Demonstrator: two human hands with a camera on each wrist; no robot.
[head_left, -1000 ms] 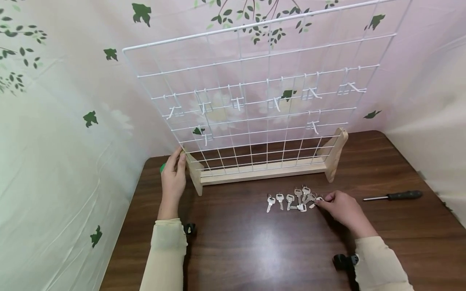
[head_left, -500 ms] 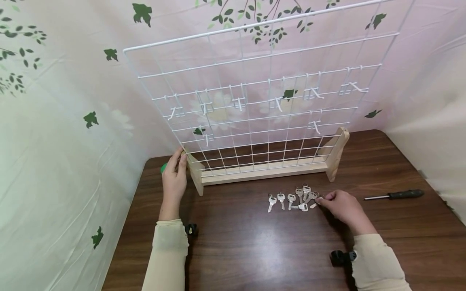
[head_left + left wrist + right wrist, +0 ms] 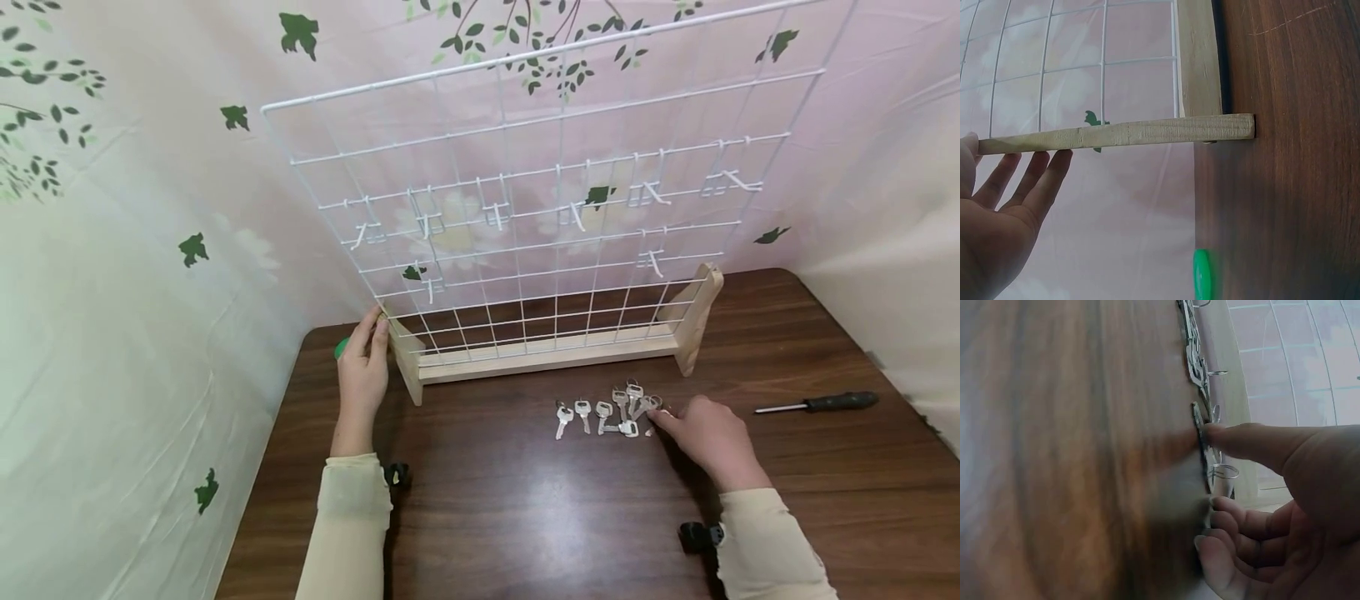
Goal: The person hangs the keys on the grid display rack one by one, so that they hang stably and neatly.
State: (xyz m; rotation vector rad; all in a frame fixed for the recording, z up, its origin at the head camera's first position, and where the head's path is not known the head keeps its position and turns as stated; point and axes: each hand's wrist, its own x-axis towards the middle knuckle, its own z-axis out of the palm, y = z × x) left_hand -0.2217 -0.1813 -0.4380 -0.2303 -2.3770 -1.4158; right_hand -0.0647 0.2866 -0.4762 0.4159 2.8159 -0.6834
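A white wire grid (image 3: 558, 242) stands upright in a wooden base (image 3: 547, 358), with several white hooks (image 3: 497, 215) hanging on it. My left hand (image 3: 363, 373) holds the base's left side piece (image 3: 1129, 132), with thumb and fingertips on opposite faces of it. My right hand (image 3: 712, 437) is low over the table, right of a row of small silver keys (image 3: 583, 414) with rings. In the right wrist view its thumb touches one key (image 3: 1204, 450), and the curled fingers meet that key's lower end, partly hiding it. From above, this hand covers most of the key.
A black-handled screwdriver (image 3: 836, 402) lies at the right on the brown wooden table (image 3: 517, 508). Behind the left hand sits a round green object (image 3: 1202, 274). Leaf-patterned cloth (image 3: 247, 192) surrounds the table on the back and sides.
My right hand has turned slightly over the key, which now shows less from above. The left hand stays on the stand. The whole view has shifted a little.
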